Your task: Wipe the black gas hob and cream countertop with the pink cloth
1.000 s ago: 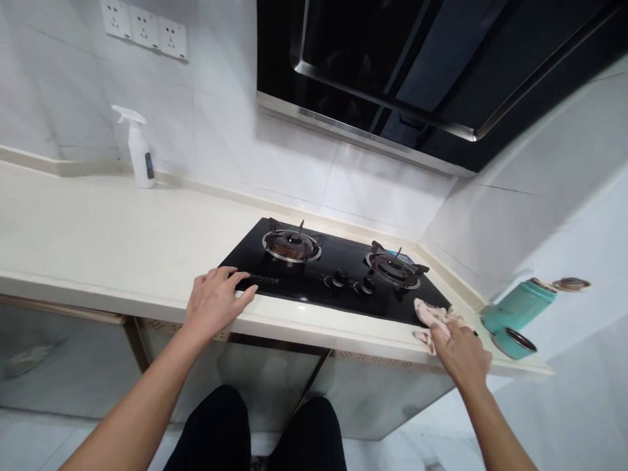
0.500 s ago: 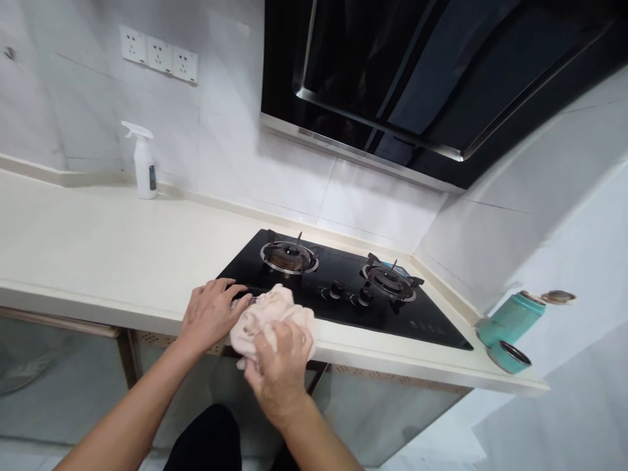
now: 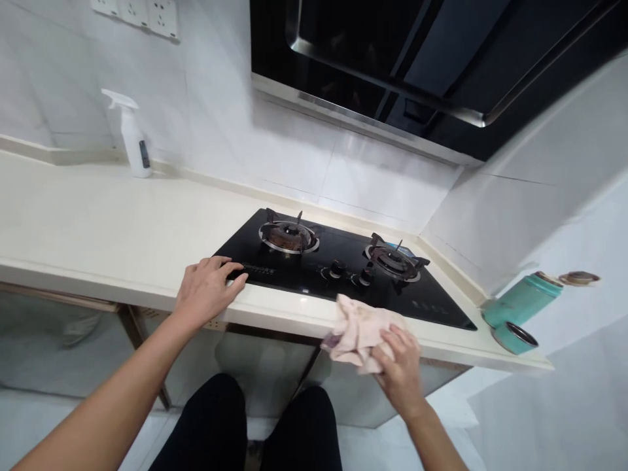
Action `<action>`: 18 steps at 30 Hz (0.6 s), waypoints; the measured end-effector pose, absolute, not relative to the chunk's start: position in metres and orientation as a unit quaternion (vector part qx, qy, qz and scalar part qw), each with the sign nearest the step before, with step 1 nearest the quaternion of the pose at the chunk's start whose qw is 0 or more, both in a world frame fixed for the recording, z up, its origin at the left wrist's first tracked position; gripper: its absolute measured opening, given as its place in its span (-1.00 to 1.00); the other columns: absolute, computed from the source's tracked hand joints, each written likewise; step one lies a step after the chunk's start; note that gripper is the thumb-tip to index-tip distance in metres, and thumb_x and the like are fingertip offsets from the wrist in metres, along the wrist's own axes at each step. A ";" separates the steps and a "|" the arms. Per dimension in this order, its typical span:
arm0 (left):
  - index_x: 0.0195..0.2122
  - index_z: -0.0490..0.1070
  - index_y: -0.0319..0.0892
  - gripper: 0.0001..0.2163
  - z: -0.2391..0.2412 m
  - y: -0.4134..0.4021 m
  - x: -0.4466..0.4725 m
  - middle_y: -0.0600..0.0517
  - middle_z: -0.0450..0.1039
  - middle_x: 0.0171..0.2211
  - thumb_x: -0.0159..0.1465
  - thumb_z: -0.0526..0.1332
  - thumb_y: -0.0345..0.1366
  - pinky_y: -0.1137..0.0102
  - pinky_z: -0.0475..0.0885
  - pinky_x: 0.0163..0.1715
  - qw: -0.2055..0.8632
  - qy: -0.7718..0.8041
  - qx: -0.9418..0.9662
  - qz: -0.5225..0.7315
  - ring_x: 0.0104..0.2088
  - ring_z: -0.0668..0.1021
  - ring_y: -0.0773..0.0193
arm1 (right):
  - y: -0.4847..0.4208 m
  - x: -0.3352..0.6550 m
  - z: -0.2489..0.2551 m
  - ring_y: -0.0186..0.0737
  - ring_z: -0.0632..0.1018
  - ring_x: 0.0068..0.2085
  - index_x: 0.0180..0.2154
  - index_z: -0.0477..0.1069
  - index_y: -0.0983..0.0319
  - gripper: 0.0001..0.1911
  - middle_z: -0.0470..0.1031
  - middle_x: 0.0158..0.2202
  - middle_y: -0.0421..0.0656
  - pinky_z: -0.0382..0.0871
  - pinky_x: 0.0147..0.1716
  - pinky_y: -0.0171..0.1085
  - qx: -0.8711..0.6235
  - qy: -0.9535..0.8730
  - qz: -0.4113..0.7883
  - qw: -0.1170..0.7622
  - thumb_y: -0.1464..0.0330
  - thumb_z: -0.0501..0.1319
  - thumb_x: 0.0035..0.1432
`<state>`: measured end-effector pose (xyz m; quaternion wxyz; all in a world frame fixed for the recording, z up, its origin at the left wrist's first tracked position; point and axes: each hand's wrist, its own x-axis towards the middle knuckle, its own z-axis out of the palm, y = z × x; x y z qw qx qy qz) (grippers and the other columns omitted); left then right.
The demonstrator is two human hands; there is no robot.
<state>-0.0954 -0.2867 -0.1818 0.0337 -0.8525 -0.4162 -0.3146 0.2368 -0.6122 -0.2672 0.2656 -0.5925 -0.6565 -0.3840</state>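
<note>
A black glass gas hob (image 3: pixel 314 278) with two burners and two knobs is set into a cream countertop (image 3: pixel 98 229). My left hand (image 3: pixel 206 291) lies flat on the counter's front edge, fingers spread, fingertips touching the hob's left front corner. My right hand (image 3: pixel 400 363) presses a crumpled pale pink cloth (image 3: pixel 356 330) against the counter's front lip, right of centre, just in front of the hob.
A white spray bottle (image 3: pixel 132 137) stands by the back wall at the left. A teal canister (image 3: pixel 520 299) and its teal lid (image 3: pixel 513 337) sit at the counter's right end. A black range hood (image 3: pixel 417 59) hangs overhead. My dark-clad legs are below.
My right hand has slid the cloth rightwards along the counter's front edge, after a sweep left from the right end. The left hand has stayed at the hob's corner.
</note>
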 end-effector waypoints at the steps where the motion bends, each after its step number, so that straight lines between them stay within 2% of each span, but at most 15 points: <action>1: 0.02 0.63 -0.08 -0.57 -0.182 -0.287 -0.095 -0.15 0.55 0.12 0.38 0.06 -0.02 -0.01 0.36 0.14 0.035 -0.417 -0.852 -0.315 0.17 0.50 -0.15 | -0.628 0.254 -0.265 0.21 0.37 0.27 -0.07 0.45 0.07 -0.78 0.41 0.12 -0.04 0.28 0.20 0.20 -0.613 -0.656 -0.370 0.239 0.30 0.35 0.25; 3: 0.03 0.63 -0.09 -0.57 -0.182 -0.289 -0.095 -0.16 0.55 0.12 0.39 0.06 -0.03 -0.01 0.37 0.12 0.039 -0.417 -0.854 -0.310 0.16 0.51 -0.15 | -0.655 0.282 -0.259 0.25 0.40 0.24 -0.08 0.48 0.06 -0.75 0.41 0.14 0.00 0.29 0.18 0.23 -0.657 -0.641 -0.339 0.208 0.23 0.36 0.20; 6: 0.04 0.62 -0.12 -0.58 -0.181 -0.292 -0.095 -0.18 0.54 0.14 0.40 0.06 -0.06 0.01 0.37 0.11 0.044 -0.416 -0.855 -0.307 0.15 0.52 -0.14 | -0.675 0.314 -0.246 0.24 0.49 0.15 -0.16 0.53 0.06 -0.73 0.48 0.09 0.00 0.36 0.11 0.18 -0.717 -0.623 -0.247 0.192 0.24 0.36 0.03; 8: 0.03 0.63 -0.13 -0.60 -0.182 -0.294 -0.096 -0.20 0.54 0.14 0.40 0.07 -0.08 0.01 0.36 0.11 0.039 -0.413 -0.853 -0.318 0.15 0.53 -0.12 | -0.677 0.330 -0.235 0.19 0.55 0.05 -0.22 0.53 0.05 -0.72 0.55 -0.01 -0.04 0.43 0.04 0.10 -0.749 -0.599 -0.173 0.225 0.22 0.31 -0.06; 11: 0.00 0.64 -0.12 -0.63 -0.183 -0.295 -0.096 -0.21 0.55 0.12 0.40 0.10 -0.10 0.02 0.36 0.12 0.024 -0.405 -0.850 -0.335 0.15 0.53 -0.10 | -0.668 0.348 -0.211 0.15 0.61 -0.11 -0.21 0.50 0.05 -0.67 0.61 -0.16 -0.09 0.50 -0.09 0.02 -0.814 -0.473 -0.101 0.323 0.09 0.21 -0.03; 14: 0.00 0.63 -0.11 -0.65 -0.184 -0.297 -0.096 -0.21 0.55 0.12 0.41 0.10 -0.13 0.03 0.36 0.11 0.022 -0.406 -0.848 -0.340 0.15 0.54 -0.08 | -0.645 0.358 -0.173 0.18 0.60 -0.13 -0.19 0.47 0.05 -0.58 0.62 -0.19 -0.05 0.49 -0.15 -0.01 -0.865 -0.341 -0.097 0.357 -0.03 0.11 0.03; 18: -0.01 0.64 -0.12 -0.66 -0.184 -0.300 -0.097 -0.21 0.55 0.12 0.42 0.10 -0.14 0.03 0.37 0.12 0.019 -0.407 -0.846 -0.344 0.13 0.54 -0.06 | -0.594 0.358 -0.119 0.22 0.55 -0.06 -0.20 0.51 0.17 -0.47 0.56 -0.15 0.12 0.45 -0.09 0.00 -0.872 -0.320 -0.213 0.302 -0.05 0.00 0.14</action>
